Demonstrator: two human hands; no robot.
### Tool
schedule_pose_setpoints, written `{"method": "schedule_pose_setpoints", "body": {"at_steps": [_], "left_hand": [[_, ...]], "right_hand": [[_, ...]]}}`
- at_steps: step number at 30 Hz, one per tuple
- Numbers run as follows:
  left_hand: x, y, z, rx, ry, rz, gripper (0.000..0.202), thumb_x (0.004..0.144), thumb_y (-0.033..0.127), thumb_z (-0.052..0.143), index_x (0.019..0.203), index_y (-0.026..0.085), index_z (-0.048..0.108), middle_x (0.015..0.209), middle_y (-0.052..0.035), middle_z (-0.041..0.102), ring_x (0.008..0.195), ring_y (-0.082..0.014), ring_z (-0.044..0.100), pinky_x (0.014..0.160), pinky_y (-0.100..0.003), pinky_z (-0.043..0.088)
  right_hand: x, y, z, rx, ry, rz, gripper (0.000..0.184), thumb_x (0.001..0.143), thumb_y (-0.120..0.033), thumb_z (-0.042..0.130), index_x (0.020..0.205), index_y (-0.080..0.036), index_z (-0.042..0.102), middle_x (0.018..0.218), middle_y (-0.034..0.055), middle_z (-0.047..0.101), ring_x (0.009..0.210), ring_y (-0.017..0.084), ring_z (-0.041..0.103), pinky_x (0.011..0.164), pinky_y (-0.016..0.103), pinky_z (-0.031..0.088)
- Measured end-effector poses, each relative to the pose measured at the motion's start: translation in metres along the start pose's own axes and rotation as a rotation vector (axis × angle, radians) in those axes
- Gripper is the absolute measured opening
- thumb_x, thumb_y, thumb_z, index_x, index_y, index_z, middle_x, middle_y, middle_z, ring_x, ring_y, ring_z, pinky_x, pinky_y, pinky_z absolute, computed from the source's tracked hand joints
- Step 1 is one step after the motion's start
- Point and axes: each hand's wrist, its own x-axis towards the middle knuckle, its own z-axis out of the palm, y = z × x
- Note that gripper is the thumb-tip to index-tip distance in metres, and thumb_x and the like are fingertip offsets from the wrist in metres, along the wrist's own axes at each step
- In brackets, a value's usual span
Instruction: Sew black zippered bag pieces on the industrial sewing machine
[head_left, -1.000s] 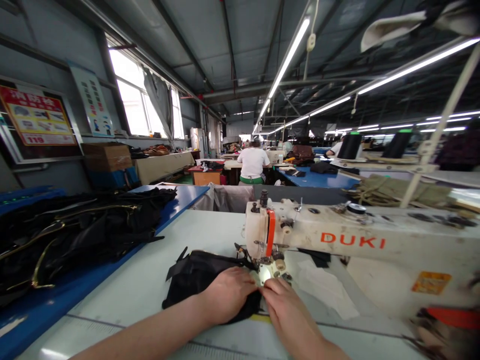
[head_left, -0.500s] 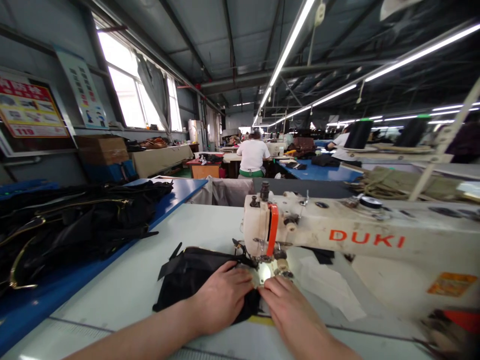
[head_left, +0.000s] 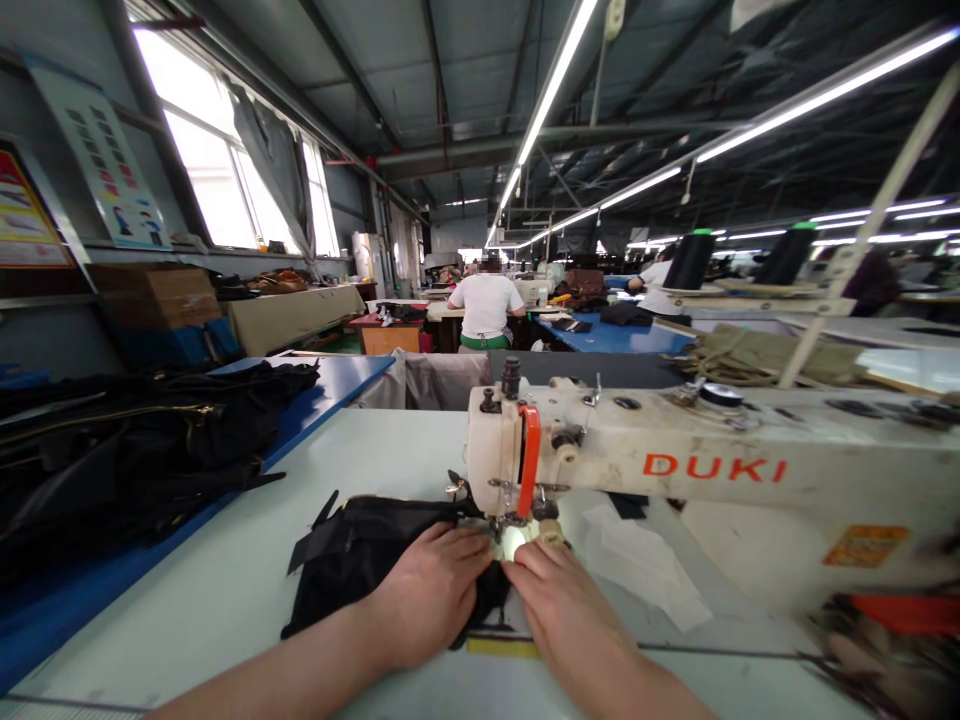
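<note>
A black fabric piece with a gold-toothed zipper along its far edge lies on the pale sewing table. Its right end reaches beneath the presser foot area of the white sewing machine, where a small lamp glows. My left hand rests over the fabric, its fingers closed together and pressing the cloth close to the needle. Just right of it, my right hand has curled fingers closed on the fabric's near right edge. The fingertips of both hands almost meet. The needle itself is hidden.
White scrap sheets lie under the machine arm. Black zippered pieces are heaped on a blue table to the left. Thread cones stand behind the machine. Farther off, a person in a white shirt sits facing away.
The whole view has shifted a little, so everything appears farther left. Both hands stay on the fabric by the needle area. The gold zipper pull now shows more plainly.
</note>
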Motion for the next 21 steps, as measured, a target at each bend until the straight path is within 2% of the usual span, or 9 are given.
{"method": "schedule_pose_setpoints", "body": {"at_steps": [8, 21], "left_hand": [[0.016, -0.013, 0.009, 0.016, 0.042, -0.034, 0.032, 0.087, 0.012, 0.041, 0.110, 0.018, 0.061, 0.116, -0.0062, 0.064, 0.109, -0.0214, 0.057, 0.097, -0.037, 0.039], [0.021, -0.014, 0.009, 0.027, 0.061, -0.060, 0.025, 0.087, 0.013, 0.043, 0.101, 0.017, 0.064, 0.107, -0.0069, 0.065, 0.102, -0.0215, 0.058, 0.093, -0.036, 0.041]], "right_hand": [[0.001, -0.003, -0.005, 0.034, 0.006, 0.059, 0.023, 0.084, -0.004, 0.050, 0.097, -0.017, 0.063, 0.096, 0.0071, 0.058, 0.091, 0.024, 0.049, 0.084, 0.036, 0.039], [-0.005, -0.001, -0.003, 0.071, 0.056, 0.041, 0.028, 0.083, 0.000, 0.045, 0.096, -0.016, 0.064, 0.092, 0.0074, 0.057, 0.093, 0.024, 0.048, 0.086, 0.039, 0.040]]}}
